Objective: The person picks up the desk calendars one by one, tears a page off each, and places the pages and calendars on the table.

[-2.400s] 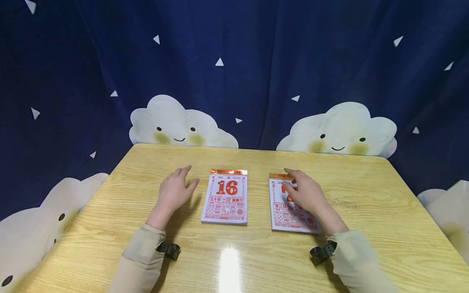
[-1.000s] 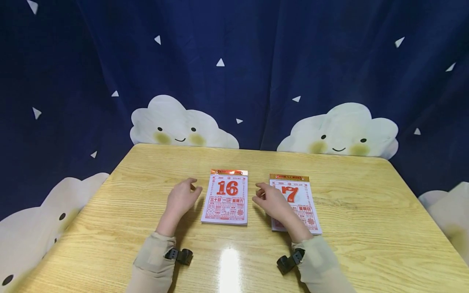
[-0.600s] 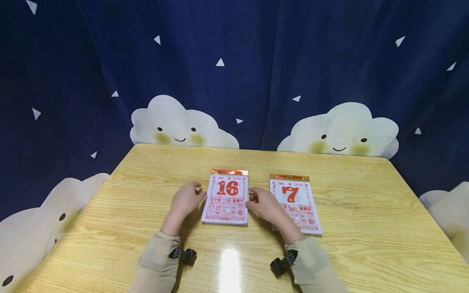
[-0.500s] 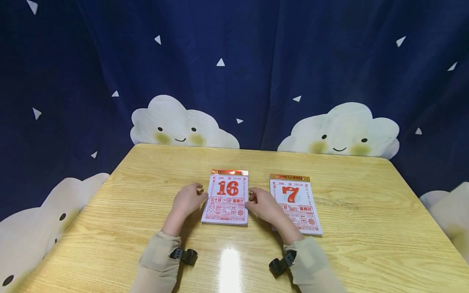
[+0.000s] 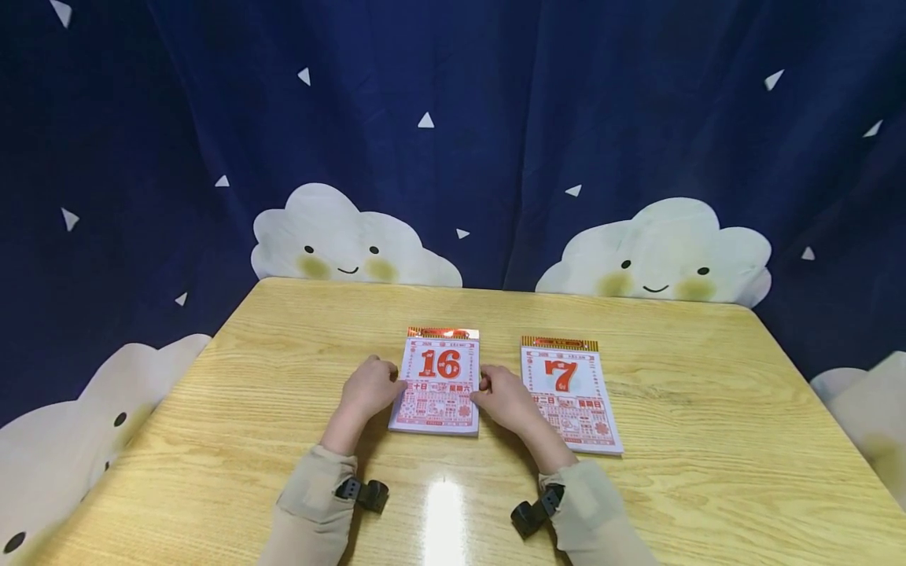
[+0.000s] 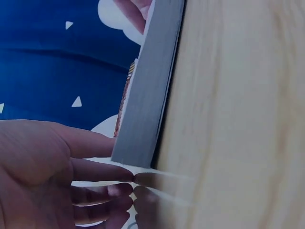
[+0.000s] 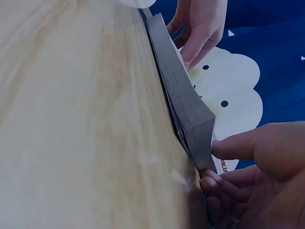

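In the head view a tear-off calendar (image 5: 440,366) with a big red 16 lies on the wooden table, a foil strip along its top. My left hand (image 5: 370,388) grips its left edge, thumb on the page. From the other side my right hand (image 5: 506,399) pinches the right edge. The left wrist view shows the left thumb against the top of the pad's thick side (image 6: 150,90), fingertips down at the tabletop. Seen from the right wrist, the thumb presses on top of the pad (image 7: 181,81) while curled fingers sit at its lower edge.
A second tear-off calendar (image 5: 561,376) with a red 7 lies to the right, partly behind my right forearm. A dark blue curtain (image 5: 495,141) with white clouds and triangles hangs behind the table (image 5: 708,409). Each wrist wears a black camera (image 5: 535,511).
The right hand has moved left from over the 7 calendar to the 16 calendar's right edge. My left hand has come in to its left edge. Both calendars lie where they were.
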### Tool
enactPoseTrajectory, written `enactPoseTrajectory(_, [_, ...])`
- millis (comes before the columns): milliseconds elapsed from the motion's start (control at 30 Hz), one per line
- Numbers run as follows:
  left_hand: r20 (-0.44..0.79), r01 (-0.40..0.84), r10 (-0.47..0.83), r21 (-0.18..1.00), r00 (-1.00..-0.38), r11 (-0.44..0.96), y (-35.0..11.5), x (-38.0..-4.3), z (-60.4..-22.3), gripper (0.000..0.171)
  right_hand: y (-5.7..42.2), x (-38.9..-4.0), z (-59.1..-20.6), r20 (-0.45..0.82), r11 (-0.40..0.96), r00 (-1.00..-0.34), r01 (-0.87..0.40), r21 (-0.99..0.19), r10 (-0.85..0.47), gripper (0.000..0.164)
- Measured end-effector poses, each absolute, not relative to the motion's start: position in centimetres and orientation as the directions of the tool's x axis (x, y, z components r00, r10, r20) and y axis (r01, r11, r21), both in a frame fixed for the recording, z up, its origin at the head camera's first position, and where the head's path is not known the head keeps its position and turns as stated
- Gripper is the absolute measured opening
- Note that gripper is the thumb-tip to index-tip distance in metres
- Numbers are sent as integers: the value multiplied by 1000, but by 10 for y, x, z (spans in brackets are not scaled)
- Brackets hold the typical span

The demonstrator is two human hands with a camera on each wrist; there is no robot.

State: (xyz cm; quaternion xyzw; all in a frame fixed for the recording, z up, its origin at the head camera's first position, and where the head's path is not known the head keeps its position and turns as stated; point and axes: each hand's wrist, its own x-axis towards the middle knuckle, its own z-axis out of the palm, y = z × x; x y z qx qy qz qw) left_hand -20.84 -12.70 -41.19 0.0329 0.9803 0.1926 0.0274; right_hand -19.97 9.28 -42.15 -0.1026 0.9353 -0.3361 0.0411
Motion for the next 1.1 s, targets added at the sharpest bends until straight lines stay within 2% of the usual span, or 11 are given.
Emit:
enactPoseTrajectory(100, [-45, 52, 76, 393, -996, 918, -126, -208, -412, 33, 93, -200, -423, -4, 756, -975, -171, -632, -224, 16])
enactPoseTrajectory(267, [-54, 53, 86, 444, -995, 895, -127, -207, -413, 32, 93, -201, -424, -41, 744, -972, -150, -651, -232, 12])
enactPoseTrajectory(433, [-66, 45, 98, 555, -993, 831, -130, -208, -416, 33, 95, -199, -422, -33, 722, -968, -163, -672, -250, 21])
enactPoseTrajectory(667, [-69, 23, 106, 728, -992, 685, -135, -208, -421, 35, 92, -201, -424, -32, 675, -985, -92, -732, -169, 41])
enactPoseTrajectory(867, [-67, 15, 111, 793, -992, 609, -136, -205, -421, 38, 90, -199, -423, -93, 618, -992, 18, -786, -89, 45])
enactPoseTrajectory(967, [-94, -35, 91, 859, -991, 511, -135, -204, -421, 41, 89, -198, -423, -103, 547, -994, 66, -834, -37, 45])
enactPoseTrajectory(1100, [-108, -72, 72, 919, -992, 388, -133, -205, -422, 43, 90, -199, -423, -76, 478, -997, 65, -876, -5, 45])
